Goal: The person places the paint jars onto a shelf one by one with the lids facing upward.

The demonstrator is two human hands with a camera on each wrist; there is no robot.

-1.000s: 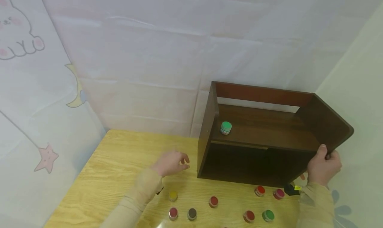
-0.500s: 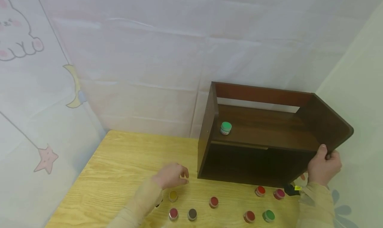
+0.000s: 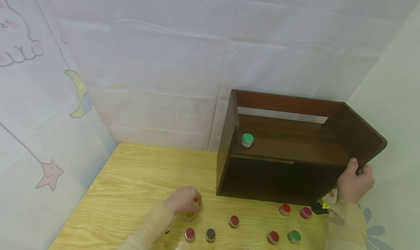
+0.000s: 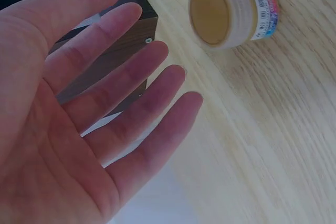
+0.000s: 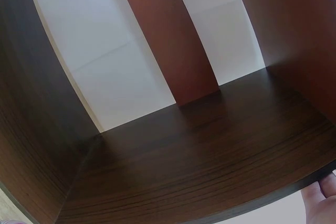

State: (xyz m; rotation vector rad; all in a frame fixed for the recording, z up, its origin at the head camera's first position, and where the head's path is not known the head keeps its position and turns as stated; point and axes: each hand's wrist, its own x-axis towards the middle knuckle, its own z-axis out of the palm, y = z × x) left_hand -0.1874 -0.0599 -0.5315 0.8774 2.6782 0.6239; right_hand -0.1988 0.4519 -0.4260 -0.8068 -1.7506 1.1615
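My left hand hovers over the table beside a small paint jar with a yellow lid, partly covering it in the head view. In the left wrist view the fingers are spread and loosely straight, with the yellow-lidded jar apart from them. My right hand grips the front edge of the dark brown two-tier shelf at its right side panel. The right wrist view has only some fingertips at the shelf's edge. A green-lidded jar stands on the upper tier, at the left.
Several more jars stand in front of the shelf: dark red, brown-grey, red, bright red, magenta, green. A black object with a yellow tag lies near the right wrist. Cloth walls border the wooden table.
My left hand has moved down and slightly left, from beside the shelf to over the yellow-lidded jar. My right hand keeps its grip on the shelf.
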